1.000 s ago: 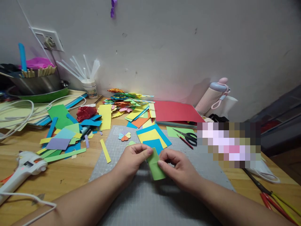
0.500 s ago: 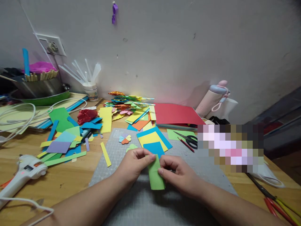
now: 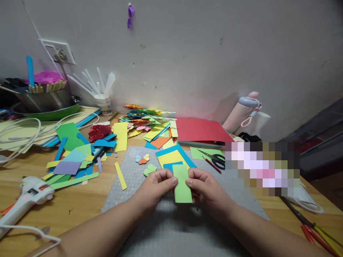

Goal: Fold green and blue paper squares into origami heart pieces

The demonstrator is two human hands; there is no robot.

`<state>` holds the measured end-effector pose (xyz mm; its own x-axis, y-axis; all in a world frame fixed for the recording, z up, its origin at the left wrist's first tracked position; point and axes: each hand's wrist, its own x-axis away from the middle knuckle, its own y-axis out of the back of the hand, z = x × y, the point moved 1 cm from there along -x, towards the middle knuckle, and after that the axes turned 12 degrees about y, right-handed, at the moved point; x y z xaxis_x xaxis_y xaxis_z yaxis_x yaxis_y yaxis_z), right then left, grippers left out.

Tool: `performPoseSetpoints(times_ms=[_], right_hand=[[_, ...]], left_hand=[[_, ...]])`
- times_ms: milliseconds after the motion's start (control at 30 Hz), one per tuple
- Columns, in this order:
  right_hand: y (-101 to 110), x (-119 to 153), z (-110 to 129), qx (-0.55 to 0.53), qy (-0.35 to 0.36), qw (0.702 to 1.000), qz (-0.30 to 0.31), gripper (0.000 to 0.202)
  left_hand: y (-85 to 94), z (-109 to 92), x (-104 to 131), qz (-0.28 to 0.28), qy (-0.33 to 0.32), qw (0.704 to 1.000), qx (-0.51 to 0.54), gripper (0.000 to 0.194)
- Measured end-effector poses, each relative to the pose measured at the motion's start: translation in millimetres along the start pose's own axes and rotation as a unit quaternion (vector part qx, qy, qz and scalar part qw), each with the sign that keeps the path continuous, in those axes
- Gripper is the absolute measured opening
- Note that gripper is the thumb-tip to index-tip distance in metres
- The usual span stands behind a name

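A light green paper strip (image 3: 182, 189) stands nearly upright above the grey cutting mat (image 3: 139, 221), held by both hands. My left hand (image 3: 163, 182) pinches its left edge with thumb and fingers. On the right edge, my right hand (image 3: 200, 182) has a similar pinch. Behind the strip lie blue and yellow sheets (image 3: 173, 159). A green paper flower (image 3: 150, 170) and a multicoloured one (image 3: 142, 158) rest on the mat to the left of the sheets.
Black scissors (image 3: 218, 160) and a red pencil (image 3: 212, 165) lie beyond my right hand. A glue gun (image 3: 29, 194) and paper scraps (image 3: 68, 166) are on the left. Red-and-yellow-handled pliers (image 3: 312, 225) lie at right. A red sheet (image 3: 200, 129) lies near the wall.
The green strip has been raised and turned so its broad face shows more squarely. My left hand has shifted down its edge, and my right hand has moved slightly up and outward.
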<state>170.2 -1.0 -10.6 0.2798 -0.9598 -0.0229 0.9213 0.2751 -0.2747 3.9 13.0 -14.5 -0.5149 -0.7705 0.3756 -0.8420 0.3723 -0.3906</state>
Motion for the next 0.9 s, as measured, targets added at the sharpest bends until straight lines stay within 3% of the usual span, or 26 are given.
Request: performPoseSetpoints(times_ms=[433,700,900], right_hand=[[-2.8,-0.6,3.9,0.028,0.019,0.999,0.003,0.034],[-5.6,-3.7,-0.5,-0.075,-0.018,0.997,0.032,0.033],[-5.9,-5.5,-0.9,-0.085,-0.018,0.995,0.052,0.033]], left_hand=[[1.0,-0.1,-0.4,-0.012,0.002,1.000,-0.028,0.037],[3.5,-0.7,-1.5,-0.033,-0.013,0.999,0.015,0.031],[5.3,0.6,-2.1,-0.033,-0.014,0.999,0.019,0.031]])
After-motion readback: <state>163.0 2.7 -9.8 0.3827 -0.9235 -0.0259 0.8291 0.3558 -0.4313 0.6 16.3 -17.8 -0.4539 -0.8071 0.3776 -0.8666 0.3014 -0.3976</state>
